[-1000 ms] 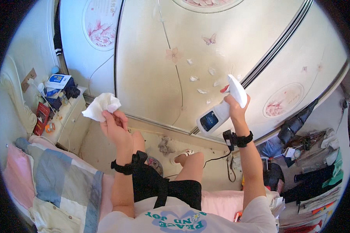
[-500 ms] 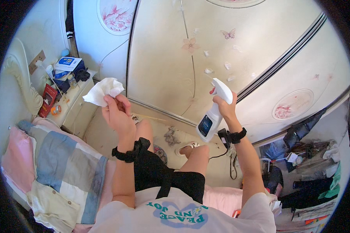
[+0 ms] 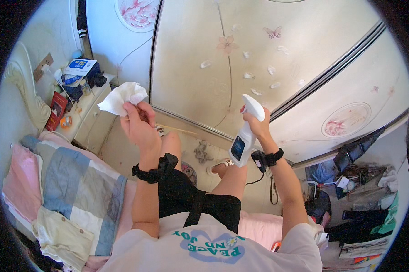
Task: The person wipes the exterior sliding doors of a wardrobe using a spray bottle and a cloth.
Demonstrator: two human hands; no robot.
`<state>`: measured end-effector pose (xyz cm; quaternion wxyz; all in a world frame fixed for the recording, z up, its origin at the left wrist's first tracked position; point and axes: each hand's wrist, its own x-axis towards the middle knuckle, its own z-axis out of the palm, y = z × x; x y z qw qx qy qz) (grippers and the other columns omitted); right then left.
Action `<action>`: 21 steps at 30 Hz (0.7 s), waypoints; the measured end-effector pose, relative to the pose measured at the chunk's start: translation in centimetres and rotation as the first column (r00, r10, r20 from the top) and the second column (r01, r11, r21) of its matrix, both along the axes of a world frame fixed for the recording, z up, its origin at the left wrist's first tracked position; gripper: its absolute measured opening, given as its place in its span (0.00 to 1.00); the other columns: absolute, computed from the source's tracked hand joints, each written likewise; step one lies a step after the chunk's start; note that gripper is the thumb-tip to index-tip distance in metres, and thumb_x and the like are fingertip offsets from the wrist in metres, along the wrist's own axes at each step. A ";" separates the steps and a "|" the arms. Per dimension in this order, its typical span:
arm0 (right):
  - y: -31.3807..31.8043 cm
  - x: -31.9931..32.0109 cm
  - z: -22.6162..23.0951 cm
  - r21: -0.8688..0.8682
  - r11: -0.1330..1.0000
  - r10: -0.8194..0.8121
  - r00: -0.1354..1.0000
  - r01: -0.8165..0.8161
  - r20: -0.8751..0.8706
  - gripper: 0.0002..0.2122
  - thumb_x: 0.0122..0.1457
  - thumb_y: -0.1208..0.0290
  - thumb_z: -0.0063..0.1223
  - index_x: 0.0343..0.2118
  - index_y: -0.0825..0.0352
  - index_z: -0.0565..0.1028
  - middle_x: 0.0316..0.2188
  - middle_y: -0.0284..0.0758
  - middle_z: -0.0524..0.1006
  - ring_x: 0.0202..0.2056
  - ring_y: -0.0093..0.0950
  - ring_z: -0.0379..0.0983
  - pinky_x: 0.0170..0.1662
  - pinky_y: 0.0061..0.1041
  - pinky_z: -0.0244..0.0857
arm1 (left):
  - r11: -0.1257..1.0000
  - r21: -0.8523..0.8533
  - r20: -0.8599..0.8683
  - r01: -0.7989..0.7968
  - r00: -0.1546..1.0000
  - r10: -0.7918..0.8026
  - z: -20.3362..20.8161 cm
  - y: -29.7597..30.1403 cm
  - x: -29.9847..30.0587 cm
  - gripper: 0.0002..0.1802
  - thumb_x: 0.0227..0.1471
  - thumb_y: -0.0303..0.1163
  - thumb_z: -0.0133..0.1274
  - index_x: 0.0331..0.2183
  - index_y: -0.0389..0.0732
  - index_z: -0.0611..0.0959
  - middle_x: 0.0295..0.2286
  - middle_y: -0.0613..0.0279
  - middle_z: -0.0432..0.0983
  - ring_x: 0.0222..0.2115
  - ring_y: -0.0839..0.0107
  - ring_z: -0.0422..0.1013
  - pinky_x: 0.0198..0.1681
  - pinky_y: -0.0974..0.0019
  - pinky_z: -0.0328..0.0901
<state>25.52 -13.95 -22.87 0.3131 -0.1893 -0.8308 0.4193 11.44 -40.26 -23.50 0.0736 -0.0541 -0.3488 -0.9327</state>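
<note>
My right hand (image 3: 258,122) is wrapped round a white spray bottle (image 3: 241,147) with a dark label, its fingers at the trigger head. The bottle is held upright, slightly tilted, in front of a cream wardrobe door (image 3: 181,63). Several white foam-like blobs (image 3: 248,75) dot the door, around and below a printed butterfly. Another blob (image 3: 205,64) sits farther left, below a printed flower. Between its fingertips my left hand (image 3: 140,124) pinches a crumpled white tissue (image 3: 122,97), apart from the door.
A bed with a checked blue-grey quilt (image 3: 68,186) lies at the left. Behind it stands a cluttered white nightstand (image 3: 88,115) with papers and small jars. Clothes and bags (image 3: 363,217) are heaped at the right. A dark metal track (image 3: 322,75) runs between the wardrobe doors.
A new white blob has appeared on the door's left part. My right hand and the bottle have moved slightly left and down. The view has shifted slightly; the tissue stays in my left hand.
</note>
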 end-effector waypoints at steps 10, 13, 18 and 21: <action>-0.7 0.4 -2.1 -0.032 0.999 0.039 0.997 -0.037 0.066 0.08 0.38 0.74 0.53 0.24 0.71 0.76 0.22 0.33 0.76 0.24 0.22 0.71 0.29 0.22 0.64 | 1.000 0.017 -0.005 -0.014 1.000 0.014 0.0 -0.2 -0.2 0.20 0.59 0.42 0.37 0.21 0.40 0.69 0.12 0.67 0.62 0.10 0.80 0.52 0.12 0.74 0.44; -1.6 -0.6 0.0 -0.033 0.999 0.034 0.999 -0.033 0.018 0.09 0.38 0.75 0.53 0.26 0.71 0.75 0.24 0.32 0.76 0.25 0.21 0.70 0.29 0.21 0.64 | 1.000 0.009 0.054 -0.024 0.998 0.023 0.5 -0.1 0.0 0.19 0.59 0.42 0.36 0.23 0.39 0.70 0.12 0.67 0.62 0.10 0.80 0.52 0.12 0.74 0.45; -2.2 -3.5 2.9 0.057 0.990 0.138 0.981 -0.132 -0.134 0.09 0.39 0.76 0.52 0.27 0.71 0.75 0.23 0.32 0.75 0.24 0.20 0.70 0.29 0.20 0.64 | 1.000 0.005 -0.033 -0.019 0.999 0.019 -0.5 -0.8 -0.6 0.20 0.60 0.43 0.35 0.26 0.38 0.71 0.12 0.66 0.64 0.09 0.83 0.53 0.12 0.78 0.46; -2.3 -4.0 3.1 0.004 0.987 0.158 0.977 -0.159 -0.144 0.09 0.39 0.75 0.52 0.26 0.71 0.75 0.22 0.32 0.75 0.24 0.20 0.70 0.28 0.20 0.64 | 0.998 0.034 -0.014 -0.048 0.999 0.049 -0.2 -0.9 -0.8 0.20 0.60 0.43 0.34 0.27 0.38 0.71 0.12 0.67 0.64 0.09 0.83 0.53 0.12 0.78 0.46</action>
